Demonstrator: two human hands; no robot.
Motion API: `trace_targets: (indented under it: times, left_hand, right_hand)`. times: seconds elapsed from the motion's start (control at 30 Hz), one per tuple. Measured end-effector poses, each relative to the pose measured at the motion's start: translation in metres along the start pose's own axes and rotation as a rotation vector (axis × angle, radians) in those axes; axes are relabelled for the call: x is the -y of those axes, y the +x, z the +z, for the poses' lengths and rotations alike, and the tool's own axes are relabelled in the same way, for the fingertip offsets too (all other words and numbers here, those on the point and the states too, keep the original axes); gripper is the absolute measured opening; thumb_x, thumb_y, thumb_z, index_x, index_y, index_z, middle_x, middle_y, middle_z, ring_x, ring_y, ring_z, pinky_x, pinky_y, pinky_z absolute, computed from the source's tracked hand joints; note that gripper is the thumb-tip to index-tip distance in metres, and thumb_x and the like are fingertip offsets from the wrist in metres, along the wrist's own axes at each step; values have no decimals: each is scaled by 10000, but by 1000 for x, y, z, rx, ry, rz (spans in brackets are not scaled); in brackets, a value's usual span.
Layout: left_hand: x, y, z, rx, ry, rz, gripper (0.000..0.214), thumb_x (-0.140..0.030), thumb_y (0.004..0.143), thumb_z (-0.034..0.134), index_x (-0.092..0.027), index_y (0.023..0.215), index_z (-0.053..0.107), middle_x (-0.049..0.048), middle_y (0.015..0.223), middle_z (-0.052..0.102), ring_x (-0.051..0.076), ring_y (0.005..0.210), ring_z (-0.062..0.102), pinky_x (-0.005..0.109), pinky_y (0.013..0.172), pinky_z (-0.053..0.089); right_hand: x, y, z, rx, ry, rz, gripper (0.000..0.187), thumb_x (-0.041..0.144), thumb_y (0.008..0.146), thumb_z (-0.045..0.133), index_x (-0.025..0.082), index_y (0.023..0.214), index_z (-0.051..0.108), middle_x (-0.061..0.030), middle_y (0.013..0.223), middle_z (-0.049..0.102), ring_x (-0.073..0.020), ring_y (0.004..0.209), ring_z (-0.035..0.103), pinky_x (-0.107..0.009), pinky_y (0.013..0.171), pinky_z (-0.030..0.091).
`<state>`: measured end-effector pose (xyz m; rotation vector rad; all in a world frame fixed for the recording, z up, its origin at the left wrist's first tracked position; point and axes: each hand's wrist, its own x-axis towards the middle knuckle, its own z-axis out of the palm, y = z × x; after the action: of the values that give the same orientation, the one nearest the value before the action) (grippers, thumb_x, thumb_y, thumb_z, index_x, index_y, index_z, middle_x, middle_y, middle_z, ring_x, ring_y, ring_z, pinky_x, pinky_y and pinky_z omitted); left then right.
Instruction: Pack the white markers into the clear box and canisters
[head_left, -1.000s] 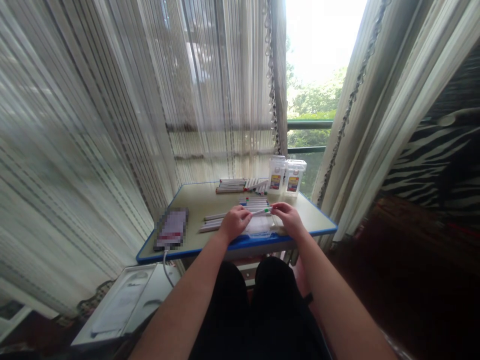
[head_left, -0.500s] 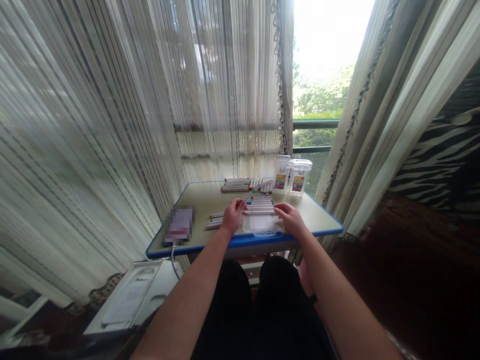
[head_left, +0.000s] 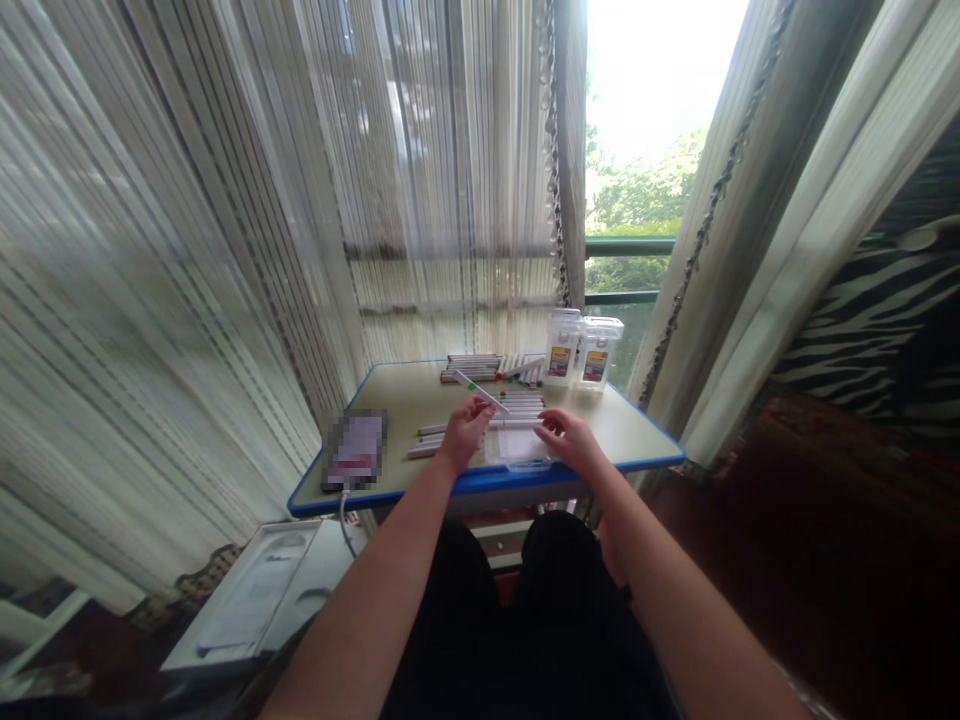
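Note:
My left hand (head_left: 466, 432) is closed, pinching a white marker pen (head_left: 484, 395) with a green band, which slants up to the left. Below and right of it lies a clear plastic case (head_left: 517, 448) with a row of white marker pens (head_left: 521, 403) in its far part. My right hand (head_left: 570, 437) is at the right side of this case, thumb and fingers apart, fingertips close to the end of the nearest pen in the row. Whether they touch it I cannot tell. More pens (head_left: 427, 448) lie left of the case, partly hidden behind my left hand.
Two clear upright cases (head_left: 596, 355) with labels stand at the back right of the table (head_left: 405, 395). Beside them are a stack of pens (head_left: 471, 368) and a slanted group. A blurred phone (head_left: 356, 450) with a cable lies at the left. An open white box (head_left: 255, 590) sits below.
The pen in my left hand has turned; it now slants up left instead of up right. My right hand has shifted slightly left, and its fingers have moved along the row.

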<state>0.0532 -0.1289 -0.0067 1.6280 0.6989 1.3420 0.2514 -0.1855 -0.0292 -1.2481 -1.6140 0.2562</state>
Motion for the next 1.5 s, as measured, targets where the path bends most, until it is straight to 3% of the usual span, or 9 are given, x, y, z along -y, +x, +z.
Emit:
trace_targets:
  times: [0.1, 0.3, 0.5, 0.6, 0.73, 0.8, 1.13, 1.3, 1.5]
  left_hand:
    - [-3, -3, 1, 35, -30, -56, 288, -369, 689, 652, -133, 844, 599, -35, 595, 579, 55, 450, 426, 196, 439, 335]
    - [-12, -11, 7, 138, 24, -64, 299, -362, 635, 716, -129, 808, 643, -11, 622, 612, 104, 579, 533, 231, 566, 420]
    - [-4, -13, 10, 280, 118, 30, 297, -413, 671, 700, -131, 757, 664, 27, 732, 650, 143, 703, 582, 274, 696, 470]
    - [-4, -13, 9, 205, 206, 35, 365, -432, 674, 695, -129, 876, 669, 27, 723, 646, 130, 651, 572, 240, 604, 459]
    - [-9, -11, 5, -99, 358, 82, 406, -438, 738, 622, -131, 1004, 628, 25, 735, 648, 109, 602, 566, 212, 565, 451]
    - [-9, -10, 3, -171, 441, 106, 365, -413, 772, 584, -139, 1009, 623, 33, 764, 659, 108, 604, 570, 212, 579, 460]
    - [3, -6, 1, -55, 845, 206, 213, -317, 840, 539, -175, 959, 645, 78, 914, 695, 183, 791, 628, 300, 784, 482]
    - [1, -7, 4, -29, 906, 190, 192, -302, 851, 530, -186, 967, 630, 76, 942, 688, 191, 834, 630, 300, 795, 474]
    - [0, -7, 5, 36, 973, 114, 233, -326, 865, 502, -171, 958, 649, 91, 952, 682, 205, 900, 618, 303, 824, 458]
  right_hand:
    - [3, -5, 5, -20, -150, -132, 268, 360, 751, 615, 190, 958, 614, -62, 846, 611, -165, 722, 578, -310, 675, 500]
    - [5, -12, 8, -87, -237, -293, 349, 349, 812, 572, 196, 1125, 554, -90, 946, 615, -193, 823, 599, -340, 740, 520]
    - [11, -16, 5, -83, -272, -388, 221, 312, 883, 483, 209, 1016, 626, -78, 884, 663, -180, 785, 621, -323, 770, 511]
    - [9, -15, 4, -131, -251, -322, 224, 301, 885, 475, 198, 987, 646, -80, 873, 670, -172, 746, 618, -310, 739, 510]
    - [0, -10, 1, -240, -154, -161, 215, 315, 839, 533, 176, 935, 667, -62, 784, 669, -157, 656, 600, -297, 689, 508]
    - [-4, -8, -1, -247, -94, -94, 222, 337, 808, 563, 175, 911, 676, -57, 773, 674, -159, 659, 603, -297, 692, 505]
    - [-13, 2, -3, -141, -125, 145, 239, 318, 752, 561, 200, 900, 708, -45, 750, 676, -181, 728, 573, -315, 743, 460]
    - [-18, 5, -1, -94, -169, 129, 204, 301, 749, 556, 191, 819, 712, -63, 815, 657, -188, 792, 576, -324, 783, 451]
    - [-22, 5, 0, -70, -198, 117, 189, 266, 725, 600, 193, 860, 712, -63, 869, 666, -201, 851, 593, -367, 872, 439]
